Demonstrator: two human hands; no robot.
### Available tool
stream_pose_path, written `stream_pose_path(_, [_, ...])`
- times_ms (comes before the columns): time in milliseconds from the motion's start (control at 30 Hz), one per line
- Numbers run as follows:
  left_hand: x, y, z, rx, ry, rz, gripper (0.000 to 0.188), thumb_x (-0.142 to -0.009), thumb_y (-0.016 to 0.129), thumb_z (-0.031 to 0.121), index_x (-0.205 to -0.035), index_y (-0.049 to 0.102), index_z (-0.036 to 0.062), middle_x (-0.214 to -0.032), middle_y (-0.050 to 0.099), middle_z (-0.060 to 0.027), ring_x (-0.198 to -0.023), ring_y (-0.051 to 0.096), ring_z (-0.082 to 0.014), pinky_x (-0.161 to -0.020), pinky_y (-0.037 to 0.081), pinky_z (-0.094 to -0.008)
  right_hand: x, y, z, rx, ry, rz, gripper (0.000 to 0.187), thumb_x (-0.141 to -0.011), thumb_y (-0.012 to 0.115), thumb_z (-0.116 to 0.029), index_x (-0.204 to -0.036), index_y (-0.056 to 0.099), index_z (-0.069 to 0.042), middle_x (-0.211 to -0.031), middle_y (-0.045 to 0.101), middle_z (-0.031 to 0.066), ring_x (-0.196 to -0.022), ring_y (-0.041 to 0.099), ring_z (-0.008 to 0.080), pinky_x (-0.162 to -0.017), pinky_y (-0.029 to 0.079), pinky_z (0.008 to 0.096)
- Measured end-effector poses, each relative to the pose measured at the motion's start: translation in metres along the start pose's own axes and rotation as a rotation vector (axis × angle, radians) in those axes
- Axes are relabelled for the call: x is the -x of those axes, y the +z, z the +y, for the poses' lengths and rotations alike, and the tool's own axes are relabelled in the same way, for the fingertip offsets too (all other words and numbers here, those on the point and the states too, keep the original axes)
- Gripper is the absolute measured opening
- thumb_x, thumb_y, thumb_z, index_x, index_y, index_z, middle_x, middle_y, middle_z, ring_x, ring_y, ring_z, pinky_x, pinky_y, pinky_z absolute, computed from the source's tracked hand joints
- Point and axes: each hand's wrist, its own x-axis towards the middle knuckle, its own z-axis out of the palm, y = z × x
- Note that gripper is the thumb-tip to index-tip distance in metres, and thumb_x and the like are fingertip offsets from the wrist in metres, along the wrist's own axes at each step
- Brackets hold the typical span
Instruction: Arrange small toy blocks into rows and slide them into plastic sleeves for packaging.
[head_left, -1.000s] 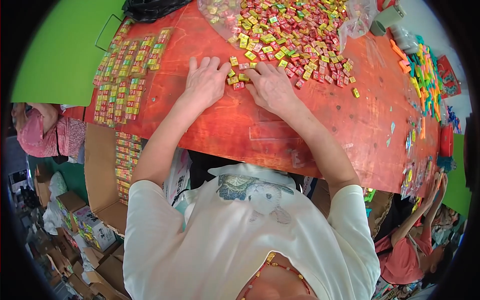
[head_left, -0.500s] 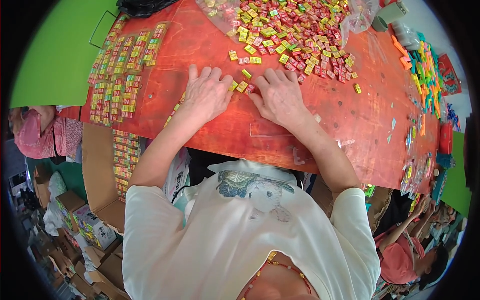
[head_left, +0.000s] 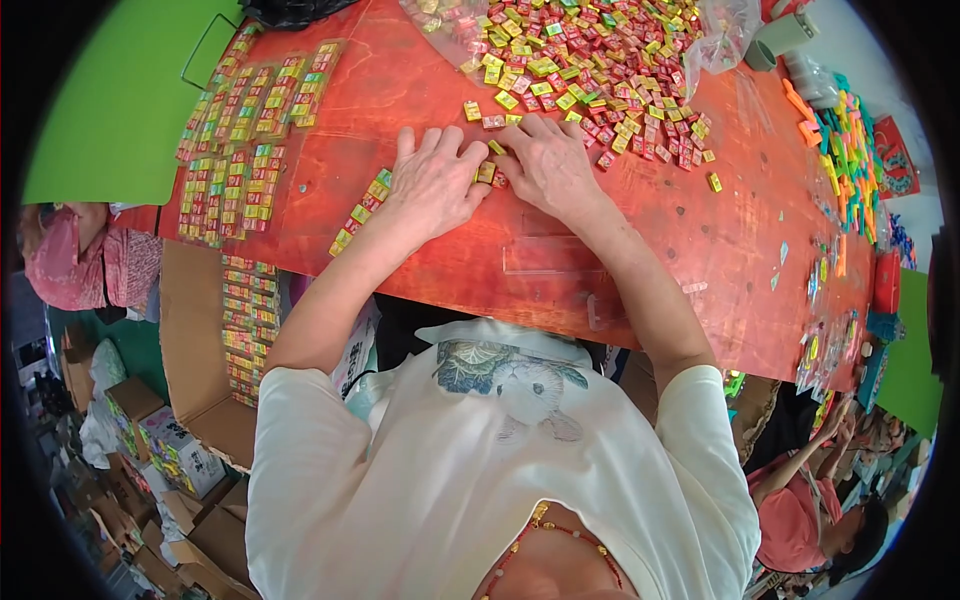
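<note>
Fingers [head_left: 406,143]: left hand [head_left: 432,185], right hand [head_left: 550,172], bent, undersides hidden, grip cannot be told | small boxes [head_left: 486,172]: between hands, upper centre, partly covered | box row [head_left: 357,221]: beside left hand | box heap [head_left: 600,85]: cut by top edge

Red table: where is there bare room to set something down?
Bare: between the far-left box rows and the clear bag; mostly bare: between the right forearm and the bright plastic pieces. Crowded: the far middle, under the loose pile.
</note>
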Motion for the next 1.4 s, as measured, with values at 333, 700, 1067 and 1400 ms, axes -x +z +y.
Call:
stream_pose_path(333, [-0.007, 0.003, 0.013, 0.084, -0.005, -0.037, 0.039, -0.085, 0.074, 0.026, -0.117, 0.060, 0.0095, -0.103, 0.054, -0.0129, -0.102, 0.058, -0.0317, -0.089, 0.046, -0.0472, 0.021, -0.011, 0.014, 0.029, 0.135, -0.051, 0.017, -0.090, 0.064, -0.026, -0.091, 0.075, -0.013, -0.086, 0.064, 0.0056, -0.090, 0.065, 0.0242, -0.081, 0.042, 0.0428])
stream_pose_path(700, [-0.010, 0.006, 0.024, 0.176, -0.142, -0.093, 0.034, -0.090, 0.069, 0.024, -0.114, 0.054, 0.0058, -0.108, 0.052, -0.0179, -0.095, 0.065, -0.0404, -0.075, 0.056, -0.0506, -0.022, 0.000, 0.012, 0.117, -0.012, 0.073, 0.013, -0.087, 0.070, -0.023, -0.093, 0.068, -0.011, -0.089, 0.059, 0.0056, -0.088, 0.062, 0.0246, -0.083, 0.042, 0.0420])
stream_pose_path(1067, [0.002, -0.011, 0.007, 0.237, -0.169, -0.189, 0.057, -0.090, 0.070, 0.021, -0.140, 0.047, 0.0085, -0.121, 0.049, -0.0195, -0.095, 0.066, -0.0442, -0.078, 0.055, -0.0517, 0.019, -0.024, 0.031, 0.110, 0.082, 0.046, 0.019, -0.088, 0.068, -0.029, -0.087, 0.068, -0.010, -0.085, 0.060, 0.0058, -0.088, 0.062, 0.0247, -0.081, 0.041, 0.0428])
stream_pose_path(1400, [-0.012, 0.003, 0.030, 0.313, -0.152, -0.107, 0.054, -0.089, 0.069, 0.016, -0.138, 0.048, 0.0078, -0.117, 0.048, -0.0216, -0.096, 0.066, -0.0429, -0.074, 0.059, -0.0511, 0.040, -0.027, 0.018, 0.010, 0.125, 0.057, 0.014, -0.088, 0.070, -0.024, -0.088, 0.066, -0.010, -0.085, 0.060, 0.0054, -0.087, 0.061, 0.0257, -0.085, 0.041, 0.0421])
